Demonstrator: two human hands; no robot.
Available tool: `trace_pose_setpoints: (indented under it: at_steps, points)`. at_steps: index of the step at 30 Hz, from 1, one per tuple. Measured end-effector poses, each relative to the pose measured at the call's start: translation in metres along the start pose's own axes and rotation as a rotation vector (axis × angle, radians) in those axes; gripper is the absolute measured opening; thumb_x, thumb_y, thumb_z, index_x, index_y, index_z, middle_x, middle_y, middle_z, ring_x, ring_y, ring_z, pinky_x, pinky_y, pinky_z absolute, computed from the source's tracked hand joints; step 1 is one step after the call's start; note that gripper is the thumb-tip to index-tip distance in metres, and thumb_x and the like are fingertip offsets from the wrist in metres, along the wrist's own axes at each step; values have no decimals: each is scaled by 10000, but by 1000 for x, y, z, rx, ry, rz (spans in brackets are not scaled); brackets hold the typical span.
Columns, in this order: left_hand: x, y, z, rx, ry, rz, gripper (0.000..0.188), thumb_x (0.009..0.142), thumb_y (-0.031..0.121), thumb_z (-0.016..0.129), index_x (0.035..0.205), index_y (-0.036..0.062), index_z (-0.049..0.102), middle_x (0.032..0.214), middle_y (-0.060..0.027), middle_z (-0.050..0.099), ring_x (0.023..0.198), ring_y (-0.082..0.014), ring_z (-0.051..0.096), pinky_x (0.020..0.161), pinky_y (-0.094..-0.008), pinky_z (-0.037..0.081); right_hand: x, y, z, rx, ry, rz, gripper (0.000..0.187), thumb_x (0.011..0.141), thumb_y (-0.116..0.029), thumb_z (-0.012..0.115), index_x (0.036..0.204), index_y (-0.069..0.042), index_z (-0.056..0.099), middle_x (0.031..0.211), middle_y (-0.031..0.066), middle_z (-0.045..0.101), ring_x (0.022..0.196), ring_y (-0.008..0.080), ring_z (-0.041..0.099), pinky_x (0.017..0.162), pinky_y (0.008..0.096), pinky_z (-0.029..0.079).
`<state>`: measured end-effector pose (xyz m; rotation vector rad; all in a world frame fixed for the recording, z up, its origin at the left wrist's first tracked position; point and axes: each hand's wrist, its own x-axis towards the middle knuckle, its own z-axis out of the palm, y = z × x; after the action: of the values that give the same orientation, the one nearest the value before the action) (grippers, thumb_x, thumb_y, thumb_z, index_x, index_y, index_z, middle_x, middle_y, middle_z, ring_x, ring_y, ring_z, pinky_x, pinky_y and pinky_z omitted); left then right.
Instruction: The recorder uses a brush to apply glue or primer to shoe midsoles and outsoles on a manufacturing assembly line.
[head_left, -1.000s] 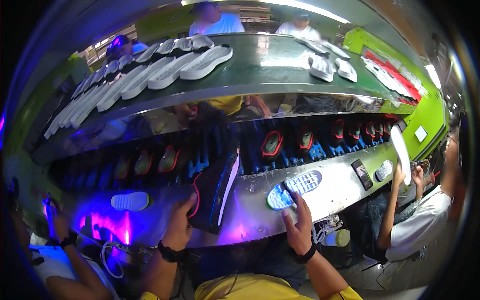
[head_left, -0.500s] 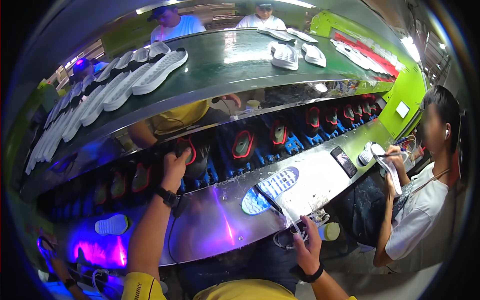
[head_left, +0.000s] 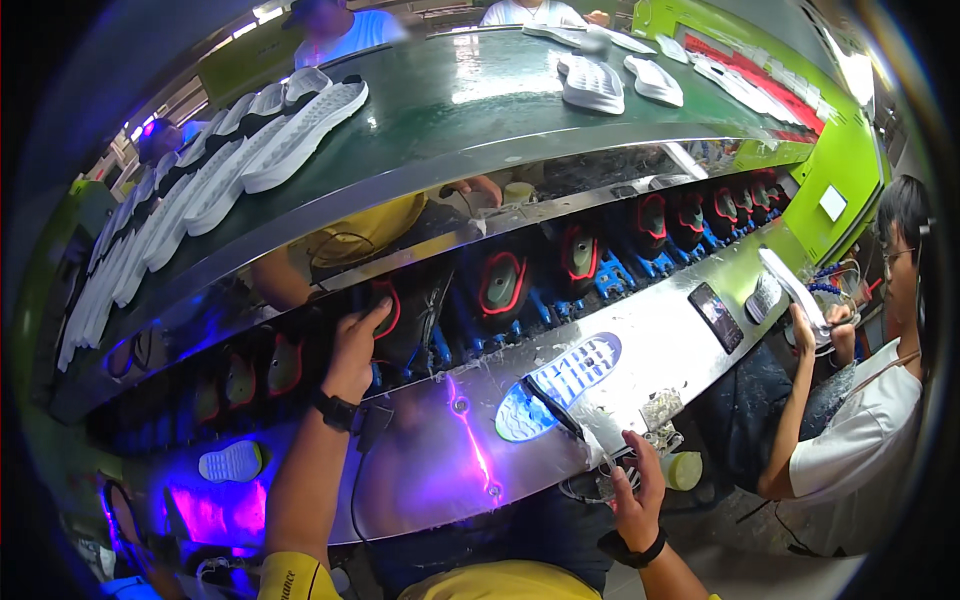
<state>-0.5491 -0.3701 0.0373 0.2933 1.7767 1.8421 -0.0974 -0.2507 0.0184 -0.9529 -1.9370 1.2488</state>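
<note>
My left hand (head_left: 352, 352) reaches up to the rack of black shoe uppers and closes on a black shoe with a red collar (head_left: 408, 318). A blue and white outsole (head_left: 560, 385) lies tread up on the shiny metal table (head_left: 420, 480). A thin dark brush (head_left: 552, 408) rests slantwise across the outsole. My right hand (head_left: 636, 490) is at the table's near edge, its fingers closed around the brush's handle end.
More black shoes with red collars (head_left: 578, 255) line the rack. White soles (head_left: 290, 130) ride the green upper belt. At right a person in a white shirt holds a white sole (head_left: 790, 290). A dark flat device (head_left: 715, 315) and a small cup (head_left: 682, 468) are nearby.
My left hand carried the black shoe from the table up to the rack. My right hand left the outsole and drew back to the table's near edge with the brush.
</note>
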Motion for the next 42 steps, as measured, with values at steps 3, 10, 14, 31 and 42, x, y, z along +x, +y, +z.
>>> trace_pose_setpoints:
  at_steps: [3,10,14,31,42]
  points:
    - [8,-6,2,138,58,164,254,980,268,787,1026,18,787,960,-63,782,869,-159,725,802,-332,545,2,1,0,10,-5,-2,538,958,-130,700,1459,14,568,1417,192,631,1244,297,626,976,373,513]
    - [33,-49,31,1227,201,477,476,975,422,721,1218,15,679,918,-267,749,860,-498,719,796,-549,561,-2,10,1,-35,-15,-16,546,959,-127,726,1466,0,569,1432,198,622,1245,312,628,982,376,515]
    - [28,-41,77,1585,309,745,651,1005,410,667,1456,-39,529,1259,-373,652,1196,-474,650,1051,-540,500,-5,15,-3,-37,-1,-13,551,959,-141,731,1468,-5,569,1420,210,624,1268,336,621,1023,395,506]
    - [129,-56,155,242,-333,39,341,1040,173,648,1354,43,671,1183,-92,749,1041,-220,718,912,-376,569,-21,23,-38,63,183,-8,465,907,-126,730,1334,40,649,1292,214,671,1109,319,659,935,380,532]
    - [-80,8,113,-55,-237,-40,479,1084,140,556,1534,-22,525,1481,-115,619,1329,-211,618,1149,-339,463,4,9,-8,746,-158,284,579,1019,-219,681,1516,20,503,1446,184,624,1327,288,610,1018,377,532]
